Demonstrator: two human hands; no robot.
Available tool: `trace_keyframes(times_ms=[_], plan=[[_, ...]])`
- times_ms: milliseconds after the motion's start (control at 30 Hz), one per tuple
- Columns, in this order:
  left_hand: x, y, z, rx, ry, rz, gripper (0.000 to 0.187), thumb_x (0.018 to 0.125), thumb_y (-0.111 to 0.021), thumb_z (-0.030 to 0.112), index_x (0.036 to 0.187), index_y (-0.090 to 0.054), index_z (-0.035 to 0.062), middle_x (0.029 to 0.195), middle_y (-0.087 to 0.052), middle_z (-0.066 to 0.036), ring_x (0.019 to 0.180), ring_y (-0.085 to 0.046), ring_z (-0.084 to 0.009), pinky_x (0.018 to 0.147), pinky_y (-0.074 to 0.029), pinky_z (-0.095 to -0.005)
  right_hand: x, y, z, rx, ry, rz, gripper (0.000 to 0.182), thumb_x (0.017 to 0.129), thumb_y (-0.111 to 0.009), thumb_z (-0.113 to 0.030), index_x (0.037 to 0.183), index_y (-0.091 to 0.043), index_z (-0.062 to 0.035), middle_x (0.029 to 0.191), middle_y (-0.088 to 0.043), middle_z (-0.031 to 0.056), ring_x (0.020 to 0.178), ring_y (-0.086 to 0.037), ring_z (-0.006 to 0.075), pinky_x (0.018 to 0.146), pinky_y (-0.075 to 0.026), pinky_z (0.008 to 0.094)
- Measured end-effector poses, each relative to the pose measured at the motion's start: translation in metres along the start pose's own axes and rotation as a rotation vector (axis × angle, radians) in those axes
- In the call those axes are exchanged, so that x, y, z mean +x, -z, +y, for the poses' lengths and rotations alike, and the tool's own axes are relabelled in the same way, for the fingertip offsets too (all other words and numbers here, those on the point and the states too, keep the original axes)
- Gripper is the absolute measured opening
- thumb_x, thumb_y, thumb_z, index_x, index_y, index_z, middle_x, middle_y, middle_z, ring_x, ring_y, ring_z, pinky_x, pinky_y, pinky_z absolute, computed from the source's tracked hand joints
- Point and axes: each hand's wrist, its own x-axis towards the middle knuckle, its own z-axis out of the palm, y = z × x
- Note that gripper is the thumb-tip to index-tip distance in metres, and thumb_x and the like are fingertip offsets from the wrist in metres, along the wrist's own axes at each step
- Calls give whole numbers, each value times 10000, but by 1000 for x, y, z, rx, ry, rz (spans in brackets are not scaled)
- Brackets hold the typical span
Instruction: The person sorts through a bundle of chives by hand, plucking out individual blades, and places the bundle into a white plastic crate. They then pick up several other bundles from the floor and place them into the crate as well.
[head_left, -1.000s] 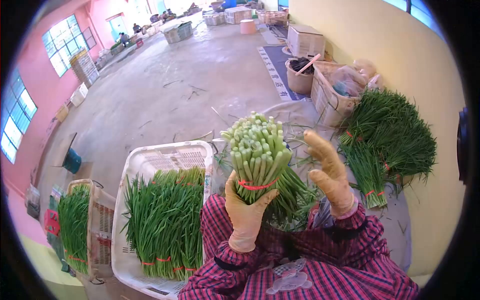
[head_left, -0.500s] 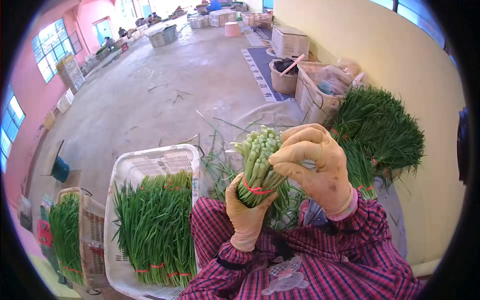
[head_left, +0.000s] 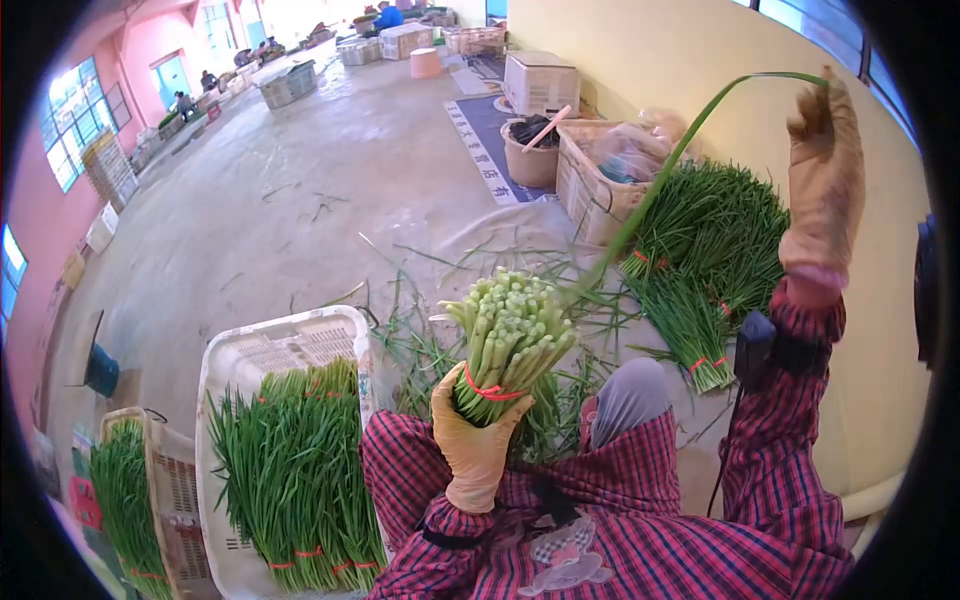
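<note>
Gloved hands with a bundle of green stalks, seen from the head camera. The left hand [head_left: 475, 440], low and near the centre, grasps the bundle [head_left: 505, 340] around its banded part, with the thumb on the near side. The bundle is held above the lap, its pale cut ends uppermost and its leaves hanging below the wrist. 1 red band [head_left: 493, 393] encircles the stalks just above the left thumb. The right hand [head_left: 825, 170], raised at the upper right and well apart from the left, has its fingers curled and pinches 1 long green leaf [head_left: 690, 135] near its tip. The leaf arches down toward the bundle; its lower end is blurred, so contact with the stalks cannot be told.

To the left of the lap, a white crate [head_left: 300, 338] contains banded greens [head_left: 295, 470], laid side by side. Beyond it stands a second crate [head_left: 180, 490], also filled with greens. Loose leaves [head_left: 410, 355] are strewn on the floor between the white crate and the bundle. At the right, against the yellow wall [head_left: 650, 60], lies a heap of greens [head_left: 710, 220]; behind it stand a crate with plastic bags [head_left: 590, 195] and a bucket [head_left: 532, 165].
</note>
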Motion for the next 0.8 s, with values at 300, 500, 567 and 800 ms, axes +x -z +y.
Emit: trace_keyframes(times_ms=[300,500,567,800], plan=[[-10,2,3,-68,38,-50,801,568,-932,71,1244,-501,38,1171,-595,-84,1065,-590,-191,937,-485,-331,-116,-41,24,-184,-767,-793,234,928,-650,-225,1099,-674,-68,1062,-659,16,989,-568,101,900,-465,256],[-13,-1,7,-109,26,-95,754,572,-938,93,1190,-511,28,1211,-587,-103,1070,-597,-201,937,-494,-339,-143,-49,41,-7,-975,-870,173,903,-692,-151,1030,-643,-44,937,-651,-15,881,-587,63,809,-495,249],[-13,-2,7,-176,37,-89,736,580,-938,101,1178,-515,27,1207,-588,-109,1070,-598,-197,932,-498,-343,-141,-51,37,21,-1002,-839,147,900,-691,-128,1008,-640,-43,935,-652,-13,892,-594,66,790,-499,246],[-17,1,3,-299,94,-121,806,566,-938,63,1224,-473,39,1222,-569,-97,1094,-583,-195,958,-496,-356,-135,-35,37,48,-952,-866,147,894,-693,-104,1017,-664,-28,958,-677,9,904,-608,72,820,-507,251]])
